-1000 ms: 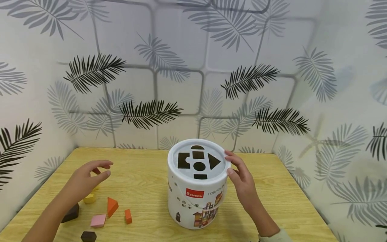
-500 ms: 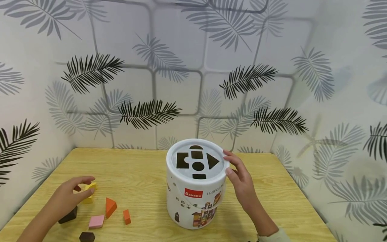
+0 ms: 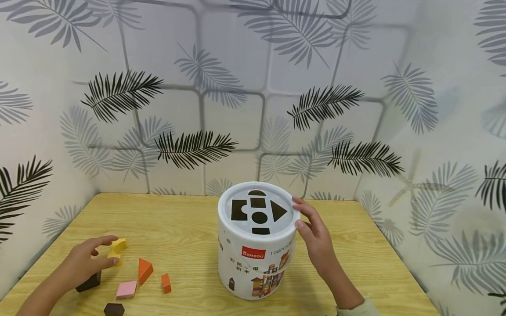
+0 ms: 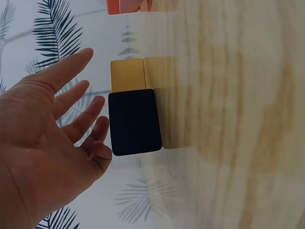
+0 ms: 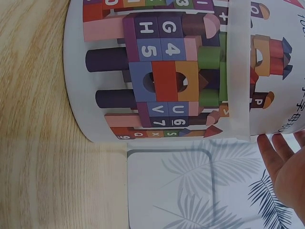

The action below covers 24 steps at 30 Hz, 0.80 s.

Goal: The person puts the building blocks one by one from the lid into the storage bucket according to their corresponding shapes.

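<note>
My left hand (image 3: pixel 84 259) is at a yellow block (image 3: pixel 117 249) with a curved notch on the left of the table; its index finger and thumb tips overlap the block's near edge in the head view. In the left wrist view the fingers extend loosely beside a black block (image 4: pixel 134 123), with the yellow block behind it. A white cylindrical bucket of building blocks (image 3: pixel 253 267) stands upright, its lid (image 3: pixel 237 228) cut with shaped holes. At the bucket's right rim, my right hand (image 3: pixel 318 237) rests its fingertips and thumb, the fingers only slightly bent.
Near the left hand lie an orange triangular block (image 3: pixel 145 271), a small orange block (image 3: pixel 166 283), a pink block (image 3: pixel 126 289) and a dark block (image 3: pixel 114 309). Leaf-patterned walls (image 3: pixel 229 118) border the wooden table (image 3: pixel 182 228) at the back and sides.
From above the table my left hand has come down and left, then in to the yellow block, its thumb and index now at it. The right hand stays at the bucket's rim.
</note>
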Tool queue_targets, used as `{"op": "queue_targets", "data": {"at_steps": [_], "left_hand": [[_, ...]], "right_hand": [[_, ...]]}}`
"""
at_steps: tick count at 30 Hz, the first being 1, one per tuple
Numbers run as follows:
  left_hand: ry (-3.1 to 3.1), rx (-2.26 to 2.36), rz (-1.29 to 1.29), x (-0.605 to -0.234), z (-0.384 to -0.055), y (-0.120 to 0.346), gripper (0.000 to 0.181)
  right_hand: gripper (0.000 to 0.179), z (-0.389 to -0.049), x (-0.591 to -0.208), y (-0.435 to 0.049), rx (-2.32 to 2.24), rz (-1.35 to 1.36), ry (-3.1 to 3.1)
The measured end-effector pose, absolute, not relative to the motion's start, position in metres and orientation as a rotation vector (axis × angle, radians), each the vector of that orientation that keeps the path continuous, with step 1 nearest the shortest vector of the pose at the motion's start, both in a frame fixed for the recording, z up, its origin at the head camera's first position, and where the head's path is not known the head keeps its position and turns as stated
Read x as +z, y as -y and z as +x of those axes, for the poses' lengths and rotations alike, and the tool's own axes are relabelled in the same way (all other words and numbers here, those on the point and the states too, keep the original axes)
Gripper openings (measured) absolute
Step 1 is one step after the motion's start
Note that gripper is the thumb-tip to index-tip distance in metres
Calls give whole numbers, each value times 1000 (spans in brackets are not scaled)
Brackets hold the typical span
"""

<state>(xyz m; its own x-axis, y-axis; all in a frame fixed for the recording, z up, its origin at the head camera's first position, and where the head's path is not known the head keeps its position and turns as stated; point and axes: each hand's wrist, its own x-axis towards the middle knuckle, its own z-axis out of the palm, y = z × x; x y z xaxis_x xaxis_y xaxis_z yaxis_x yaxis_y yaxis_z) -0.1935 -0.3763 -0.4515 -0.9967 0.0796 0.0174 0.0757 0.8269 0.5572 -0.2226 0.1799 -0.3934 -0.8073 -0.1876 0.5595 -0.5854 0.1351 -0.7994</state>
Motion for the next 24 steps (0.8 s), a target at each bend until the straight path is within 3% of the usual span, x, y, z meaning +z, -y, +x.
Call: {"op": "queue_targets", "data": {"at_steps": [24], "left_hand": [[-2819,986,129,-460,-210,388,83]], "right_hand": [[33,-222,-393,-180,1741,746,2106]]}}
